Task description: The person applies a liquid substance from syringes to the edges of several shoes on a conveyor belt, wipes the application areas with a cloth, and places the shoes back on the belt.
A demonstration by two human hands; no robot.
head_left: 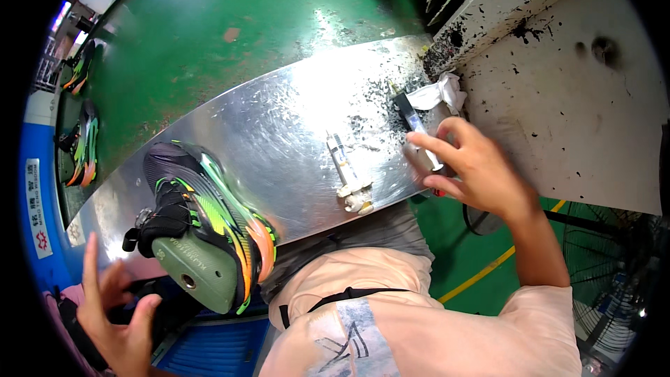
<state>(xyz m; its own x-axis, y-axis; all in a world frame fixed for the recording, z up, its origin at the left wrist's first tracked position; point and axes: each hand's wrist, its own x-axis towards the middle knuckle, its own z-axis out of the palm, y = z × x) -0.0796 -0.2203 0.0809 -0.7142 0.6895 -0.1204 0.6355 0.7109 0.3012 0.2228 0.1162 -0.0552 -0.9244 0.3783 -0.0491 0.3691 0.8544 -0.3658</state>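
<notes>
A sports shoe [223, 202] in black, green and orange lies on its side at the metal table's left front, with an olive-green shoe last [199, 272] in its opening. Beside the last is my left hand [118, 321], fingers spread and holding nothing. To the right, my right hand [481, 167] hovers at the plunger end of a syringe with black contents [405, 106]. Its index finger and thumb are apart on either side of the syringe, with no closed grip visible. Between the shoe and this syringe lies a second, clear syringe [340, 157], its lower end by crumpled whitish bits [357, 199].
The metal table [258, 126] has black specks at its right end, next to a crumpled white cloth [447, 91] and a stained pale panel [558, 98]. More shoes [85, 143] stand at the far left. A fan [607, 307] is at lower right.
</notes>
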